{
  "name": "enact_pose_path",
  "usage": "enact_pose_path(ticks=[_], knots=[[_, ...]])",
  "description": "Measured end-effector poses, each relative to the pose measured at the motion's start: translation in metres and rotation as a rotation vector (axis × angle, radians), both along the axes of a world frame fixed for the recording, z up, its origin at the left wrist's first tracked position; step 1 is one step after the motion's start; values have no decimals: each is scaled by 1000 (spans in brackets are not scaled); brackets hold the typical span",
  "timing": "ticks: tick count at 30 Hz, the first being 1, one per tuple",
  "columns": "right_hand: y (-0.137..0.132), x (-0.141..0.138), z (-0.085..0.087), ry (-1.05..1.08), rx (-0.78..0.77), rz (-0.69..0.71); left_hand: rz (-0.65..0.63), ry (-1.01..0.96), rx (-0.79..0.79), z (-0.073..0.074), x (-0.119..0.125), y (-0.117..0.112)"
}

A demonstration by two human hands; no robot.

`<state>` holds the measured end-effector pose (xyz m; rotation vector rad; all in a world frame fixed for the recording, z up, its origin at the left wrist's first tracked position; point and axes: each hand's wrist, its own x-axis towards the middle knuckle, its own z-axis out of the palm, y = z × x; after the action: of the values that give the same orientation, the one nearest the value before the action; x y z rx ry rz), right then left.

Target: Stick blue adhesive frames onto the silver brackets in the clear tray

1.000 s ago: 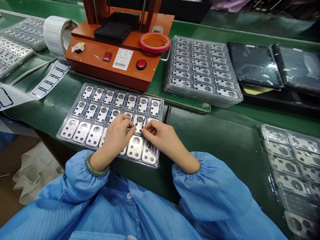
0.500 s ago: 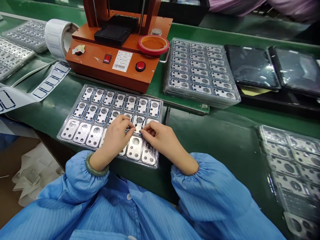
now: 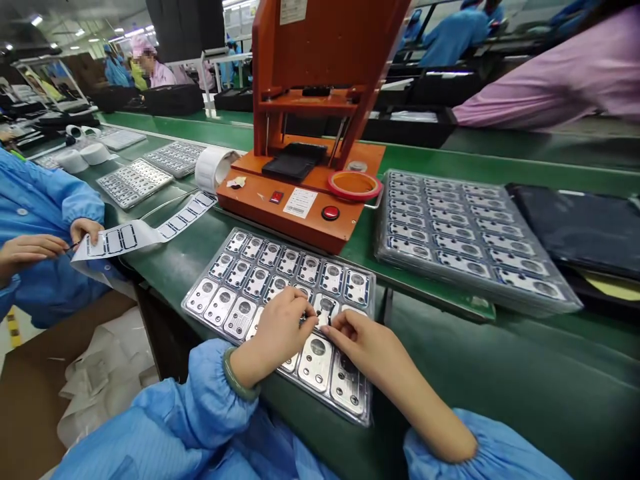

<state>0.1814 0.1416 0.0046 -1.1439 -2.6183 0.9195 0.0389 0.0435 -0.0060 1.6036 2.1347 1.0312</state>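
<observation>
A clear plastic tray (image 3: 200, 312) holding rows of small silver metal plates lies in front of me, slightly turned. Plates in the upper two rows carry dark blue-black outlines; those in the nearest row look plain. Over a middle-row plate (image 3: 325, 308) toward the right, my left hand (image 3: 283, 323) and my right hand (image 3: 373, 347) face each other. Both are closed in a pinch on a thin black adhesive frame (image 3: 334, 305), partly hidden by my fingers. It is at the plate's surface; whether fully touching cannot be told.
Behind the tray stands an orange press (image 3: 295, 207) with a red tape roll (image 3: 355, 185) on it. At right is a stack of filled trays (image 3: 435, 220). At left, a co-worker's hands (image 3: 85, 230) hold a sticker strip (image 3: 117, 241) above a carton (image 3: 30, 373) of waste paper.
My view has tilted up and swung left, bringing the co-worker and the background into sight. Both my hands stay pinched over the same plate, with little movement relative to the tray.
</observation>
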Motion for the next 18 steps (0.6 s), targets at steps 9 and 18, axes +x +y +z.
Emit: enact_pose_path(ticks=[9,18], knots=[[3,-1,3,3,-41,21,-46,-29,-1,2,-3,2],[7,-2,-3,-21,-27,30,-42,35,3,-3,-3,3]])
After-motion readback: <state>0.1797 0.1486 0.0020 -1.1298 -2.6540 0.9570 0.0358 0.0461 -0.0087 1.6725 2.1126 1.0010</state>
